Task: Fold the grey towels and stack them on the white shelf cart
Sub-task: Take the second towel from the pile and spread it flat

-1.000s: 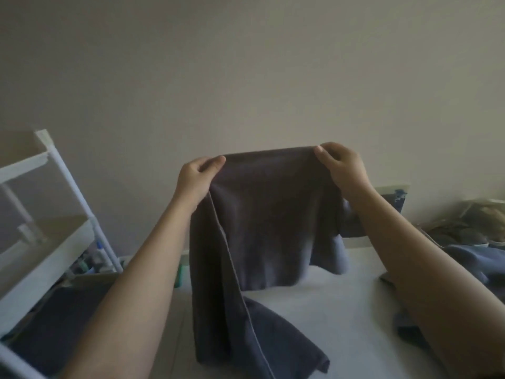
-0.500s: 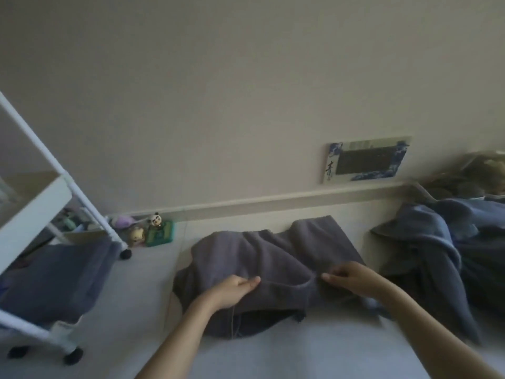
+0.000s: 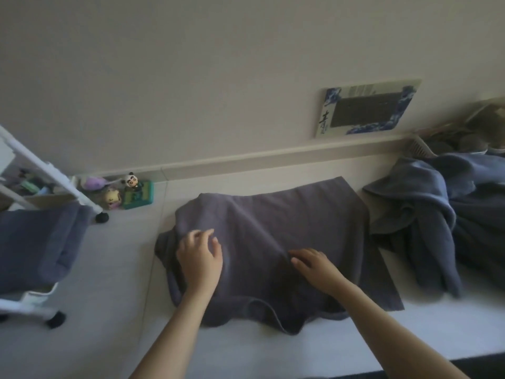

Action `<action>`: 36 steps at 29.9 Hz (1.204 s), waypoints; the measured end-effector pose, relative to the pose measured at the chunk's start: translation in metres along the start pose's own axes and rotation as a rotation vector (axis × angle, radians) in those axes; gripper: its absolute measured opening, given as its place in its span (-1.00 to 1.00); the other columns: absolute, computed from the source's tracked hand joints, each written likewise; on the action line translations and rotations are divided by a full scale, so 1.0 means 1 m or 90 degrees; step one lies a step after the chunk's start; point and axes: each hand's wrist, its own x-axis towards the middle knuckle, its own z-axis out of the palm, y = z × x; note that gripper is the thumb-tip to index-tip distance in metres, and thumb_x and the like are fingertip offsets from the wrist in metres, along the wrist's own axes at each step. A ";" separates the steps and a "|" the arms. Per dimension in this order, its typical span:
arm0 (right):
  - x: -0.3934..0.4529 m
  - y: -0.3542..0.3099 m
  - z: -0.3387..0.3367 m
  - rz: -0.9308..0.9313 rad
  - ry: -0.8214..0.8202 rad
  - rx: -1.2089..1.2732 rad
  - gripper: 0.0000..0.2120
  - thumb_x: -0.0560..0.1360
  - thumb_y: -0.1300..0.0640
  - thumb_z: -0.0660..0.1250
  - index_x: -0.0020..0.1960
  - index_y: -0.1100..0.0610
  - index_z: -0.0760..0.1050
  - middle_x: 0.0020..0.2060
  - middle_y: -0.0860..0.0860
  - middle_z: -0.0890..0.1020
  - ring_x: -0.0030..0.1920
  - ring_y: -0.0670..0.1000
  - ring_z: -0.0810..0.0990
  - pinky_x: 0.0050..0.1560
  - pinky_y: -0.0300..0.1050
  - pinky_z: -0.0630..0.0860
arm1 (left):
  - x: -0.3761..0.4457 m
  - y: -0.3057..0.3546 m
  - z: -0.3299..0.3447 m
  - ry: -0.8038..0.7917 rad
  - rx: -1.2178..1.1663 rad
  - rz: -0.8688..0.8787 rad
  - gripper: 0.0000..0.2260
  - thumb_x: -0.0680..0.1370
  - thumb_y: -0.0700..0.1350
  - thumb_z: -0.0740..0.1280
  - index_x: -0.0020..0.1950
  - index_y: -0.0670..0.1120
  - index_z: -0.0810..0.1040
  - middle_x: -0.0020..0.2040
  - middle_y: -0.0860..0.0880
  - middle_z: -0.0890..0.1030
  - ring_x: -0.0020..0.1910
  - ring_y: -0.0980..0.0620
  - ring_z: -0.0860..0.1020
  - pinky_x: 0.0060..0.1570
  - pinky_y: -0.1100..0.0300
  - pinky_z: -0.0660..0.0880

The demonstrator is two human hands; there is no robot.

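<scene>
No grip is held, the left hand (image 3: 199, 255) and right hand (image 3: 314, 265) resting with loose fingers on the grey towel (image 3: 287, 228), which is spread on the white surface (image 3: 273, 348) with its long axis left-right, the white shelf cart (image 3: 49, 173) nearer the left hand.

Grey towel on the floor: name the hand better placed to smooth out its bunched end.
Probably the left hand. It rests on the grey towel right beside the rumpled left end, while the right hand lies mid-towel, where the cloth looks flatter.
</scene>
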 end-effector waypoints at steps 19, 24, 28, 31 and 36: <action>0.004 -0.032 -0.043 0.109 0.359 0.383 -0.77 0.60 0.09 0.15 0.20 0.09 0.49 0.05 0.03 0.59 0.06 0.06 0.56 0.01 -0.12 0.42 | 0.044 0.106 -0.030 -0.161 -0.289 -0.179 -0.54 0.39 0.09 0.46 0.15 -0.14 0.50 0.04 -0.15 0.62 0.06 -0.13 0.57 -0.01 0.14 0.47; 0.003 -0.013 -0.074 0.030 0.355 0.426 -0.73 0.62 0.03 0.09 0.24 -0.01 0.47 0.14 -0.04 0.55 0.17 -0.04 0.51 0.23 -0.03 0.44 | -0.001 0.182 0.011 -0.501 -0.484 -0.163 -0.43 0.49 0.04 0.38 0.45 0.00 0.29 0.24 -0.06 0.51 0.10 -0.05 0.59 -0.11 0.16 0.59; 0.008 0.005 -0.071 0.026 0.287 0.325 -0.70 0.62 0.07 0.12 0.29 -0.02 0.47 0.23 -0.03 0.50 0.26 -0.08 0.41 0.30 -0.13 0.30 | -0.013 0.167 0.029 -0.264 -0.316 -0.098 -0.74 0.55 -0.10 0.30 0.22 -0.08 0.55 0.14 -0.09 0.56 0.14 -0.08 0.54 0.19 0.04 0.45; 0.014 0.020 -0.062 0.072 0.198 0.202 -0.66 0.58 -0.08 0.14 0.33 -0.11 0.42 0.32 -0.02 0.47 0.36 0.08 0.36 0.37 0.15 0.26 | -0.014 0.143 0.043 -0.258 -0.129 -0.148 -0.62 0.56 -0.01 0.26 0.37 -0.07 0.43 0.39 -0.11 0.38 0.37 -0.14 0.33 0.33 -0.04 0.30; 0.011 0.020 -0.056 0.110 0.080 0.074 -0.55 0.56 -0.18 0.13 0.42 -0.14 0.26 0.39 -0.04 0.38 0.41 0.13 0.23 0.39 0.14 0.15 | -0.025 0.121 0.056 -0.231 -0.110 -0.232 -0.57 0.55 0.11 0.26 0.37 -0.04 0.44 0.41 -0.15 0.32 0.38 -0.17 0.29 0.32 -0.05 0.25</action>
